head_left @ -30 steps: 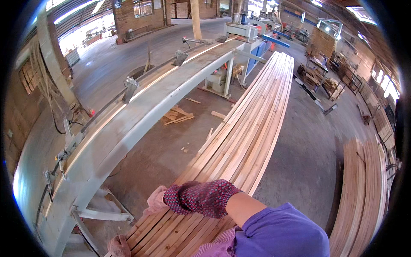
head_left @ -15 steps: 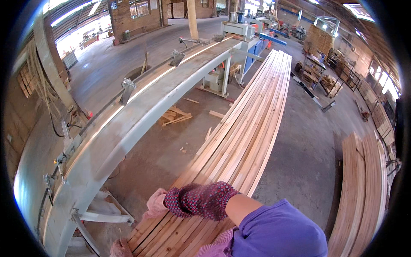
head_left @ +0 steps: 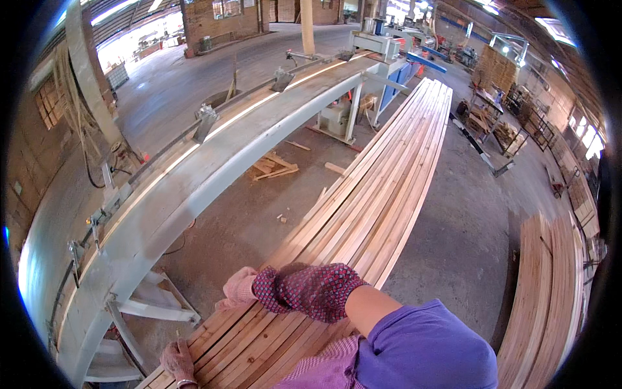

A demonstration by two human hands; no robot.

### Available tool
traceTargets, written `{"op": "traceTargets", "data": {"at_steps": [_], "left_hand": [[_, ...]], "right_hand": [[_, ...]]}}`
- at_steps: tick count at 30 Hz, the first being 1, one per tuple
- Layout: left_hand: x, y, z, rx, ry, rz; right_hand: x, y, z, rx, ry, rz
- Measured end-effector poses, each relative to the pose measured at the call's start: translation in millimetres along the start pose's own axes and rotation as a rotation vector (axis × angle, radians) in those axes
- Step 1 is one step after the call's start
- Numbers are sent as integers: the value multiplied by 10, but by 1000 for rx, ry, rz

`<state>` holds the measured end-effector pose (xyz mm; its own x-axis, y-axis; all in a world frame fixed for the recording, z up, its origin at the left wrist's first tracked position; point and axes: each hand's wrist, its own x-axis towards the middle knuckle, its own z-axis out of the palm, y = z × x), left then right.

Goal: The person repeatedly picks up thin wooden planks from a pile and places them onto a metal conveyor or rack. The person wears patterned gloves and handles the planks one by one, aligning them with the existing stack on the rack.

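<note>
A long stack of narrow wooden boards (head_left: 363, 220) runs away from me, its near end spread below my arms. My right hand (head_left: 238, 287), in a pink knitted glove, reaches across to the left side of the stack. Its fingers curl over the outermost wooden board. Lower left, my left hand (head_left: 178, 362), also gloved, closes on the same outer edge nearer to me. The undersides of both hands' fingers are hidden. A dark patterned sleeve cover (head_left: 308, 290) wraps my right forearm, below a purple sleeve (head_left: 427, 347).
Left of the stack stands a long grey machine bed (head_left: 194, 185) with a light strip of wood (head_left: 162, 174) lying along it. Scrap wood (head_left: 275, 167) lies on the floor between. Another board stack (head_left: 544, 292) is at the right. A blue-panelled machine (head_left: 389, 84) stands ahead.
My left hand has come further into view and up onto the stack's left edge. My right hand stays near the same place on the edge. The view has shifted slightly.
</note>
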<state>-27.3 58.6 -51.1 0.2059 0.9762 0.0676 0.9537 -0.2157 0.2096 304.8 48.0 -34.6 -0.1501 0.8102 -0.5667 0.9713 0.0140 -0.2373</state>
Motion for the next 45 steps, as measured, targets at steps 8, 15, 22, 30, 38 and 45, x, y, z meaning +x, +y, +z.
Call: {"op": "traceTargets", "data": {"at_steps": [8, 15, 22, 30, 38, 45], "left_hand": [[49, -112, 128, 49, 16, 13], [49, -144, 141, 61, -43, -35], [12, -156, 109, 49, 1, -63], [117, -16, 33, 77, -117, -46], [79, 150, -227, 17, -200, -105], [10, 21, -59, 9, -113, -89]], "right_hand": [[-102, -15, -57, -9, -12, 19], [-205, -36, -131, -1, -40, 39], [-320, -87, -265, 56, -21, 22], [87, 118, 88, 67, 44, -27], [101, 353, -226, 367, 141, -224], [959, 457, -851, 111, 621, -46]]}}
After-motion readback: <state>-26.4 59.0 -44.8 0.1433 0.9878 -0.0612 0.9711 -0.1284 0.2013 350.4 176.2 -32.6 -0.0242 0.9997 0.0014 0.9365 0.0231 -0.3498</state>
